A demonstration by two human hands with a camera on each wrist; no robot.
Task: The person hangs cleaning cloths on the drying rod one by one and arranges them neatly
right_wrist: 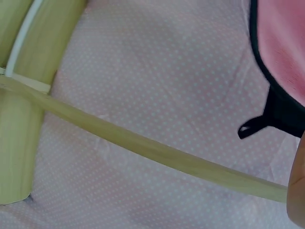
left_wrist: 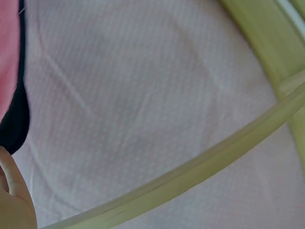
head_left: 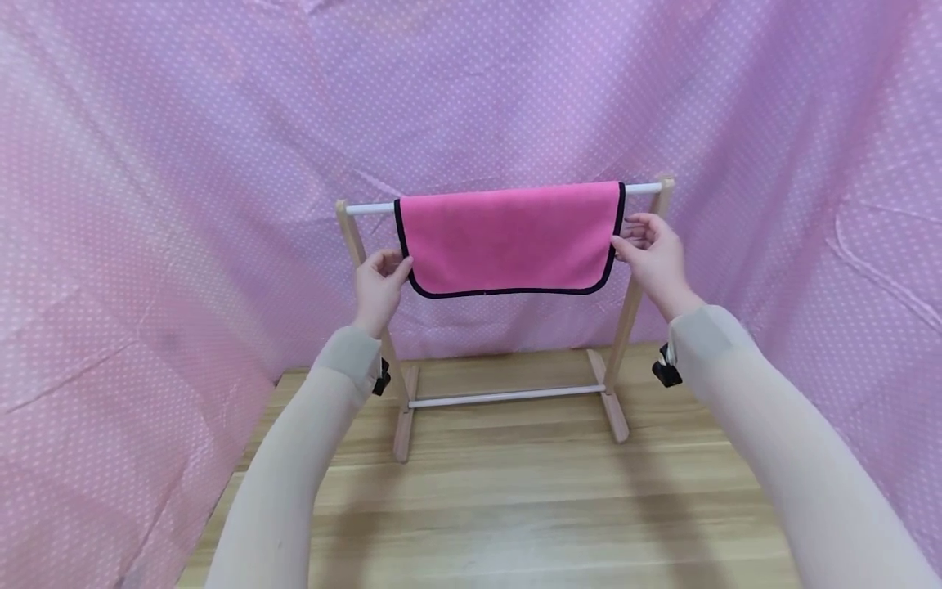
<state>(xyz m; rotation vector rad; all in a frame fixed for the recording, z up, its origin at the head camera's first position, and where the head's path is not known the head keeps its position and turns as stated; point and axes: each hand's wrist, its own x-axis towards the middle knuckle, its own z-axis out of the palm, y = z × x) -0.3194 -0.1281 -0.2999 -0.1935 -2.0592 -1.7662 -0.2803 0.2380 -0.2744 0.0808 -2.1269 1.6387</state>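
Observation:
A pink cloth (head_left: 508, 237) with black edging hangs over the top white rod (head_left: 371, 209) of a wooden rack (head_left: 631, 319). My left hand (head_left: 378, 286) pinches its left edge low down, thumb in front and fingers behind. At the right edge, somewhat higher, my right hand (head_left: 657, 258) pinches the trim between thumb and fingers. Black fabric (right_wrist: 286, 112) with a small hanging loop (right_wrist: 251, 128) shows below the pink side in the right wrist view. Only part of the left hand (left_wrist: 16, 200) enters the left wrist view, beside the dark corner of the cloth.
The rack's feet (head_left: 406, 425) stand on a wood-grain table (head_left: 515, 507), joined by a lower white rod (head_left: 508, 397). Pink dotted fabric (head_left: 471, 90) hangs behind and at both sides. Each wrist wears a small black device (head_left: 667, 370).

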